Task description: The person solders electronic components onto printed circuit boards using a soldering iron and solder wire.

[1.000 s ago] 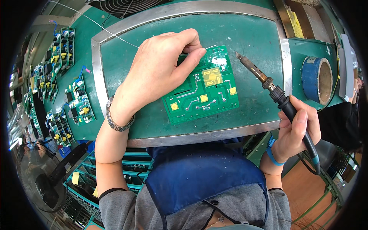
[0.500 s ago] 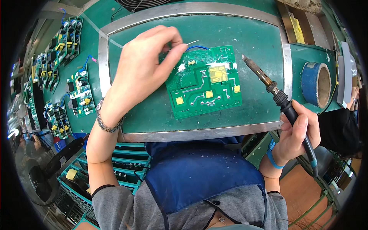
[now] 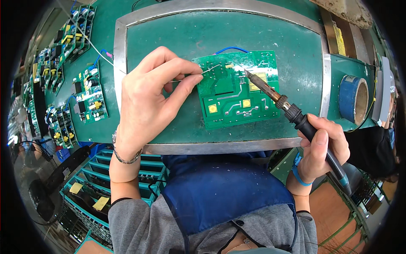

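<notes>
A green circuit board (image 3: pixel 222 114) lies solder side up on the framed green work surface, a blue wire (image 3: pixel 231 48) looping from its far edge. My left hand (image 3: pixel 154 91) is closed in a pinch on a thin strand of solder wire (image 3: pixel 211 68), whose free end reaches over the board's upper left part. The strand trails back to the left past my wrist. In my right hand (image 3: pixel 325 146) is a soldering iron (image 3: pixel 306 127), held like a pen. Its tip points up and left above the board, close to the large yellow patch (image 3: pixel 258 81); whether it touches cannot be told.
Several populated circuit boards (image 3: pixel 91 99) stand at the left. A roll of blue tape (image 3: pixel 353 99) and a metal holder with a yellow sponge (image 3: pixel 339 38) are at the right. A metal frame (image 3: pixel 224 147) borders the work surface. Below left are a teal rack (image 3: pixel 97 169) and a fan (image 3: pixel 40 186).
The soldering iron has moved left, from beside the board to over it. My left hand has lowered, bringing the solder wire's end over the board.
</notes>
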The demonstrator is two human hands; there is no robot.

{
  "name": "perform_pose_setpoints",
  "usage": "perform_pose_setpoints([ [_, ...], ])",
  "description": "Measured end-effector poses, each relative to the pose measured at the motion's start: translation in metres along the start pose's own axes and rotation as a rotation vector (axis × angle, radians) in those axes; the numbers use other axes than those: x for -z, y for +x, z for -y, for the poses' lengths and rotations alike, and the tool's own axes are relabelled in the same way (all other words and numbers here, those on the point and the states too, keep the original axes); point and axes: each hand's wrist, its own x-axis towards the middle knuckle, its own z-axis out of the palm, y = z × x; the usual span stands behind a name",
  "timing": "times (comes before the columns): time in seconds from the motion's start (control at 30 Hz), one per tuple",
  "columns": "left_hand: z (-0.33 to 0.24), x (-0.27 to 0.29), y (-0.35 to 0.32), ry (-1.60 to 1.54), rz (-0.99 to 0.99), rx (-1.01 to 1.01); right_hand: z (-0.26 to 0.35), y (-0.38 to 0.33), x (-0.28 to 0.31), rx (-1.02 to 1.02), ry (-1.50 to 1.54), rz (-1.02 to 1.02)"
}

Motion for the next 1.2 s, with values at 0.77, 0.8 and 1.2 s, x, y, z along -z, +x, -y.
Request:
perform_pose_setpoints([
  [0.77, -0.014, -0.015, -0.023, 0.067, 0.111, -0.209, 0.000, -0.018, 0.007, -0.002, 0.047, -0.124],
  [0.8, -0.016, -0.011, -0.017, 0.106, 0.078, -0.236, 0.000, -0.019, 0.008, -0.010, 0.044, -0.137],
  [1.2, -0.010, -0.034, -0.001, 0.070, 0.004, -0.362, -0.008, -0.026, 0.009, 0.017, -0.096, -0.063],
])
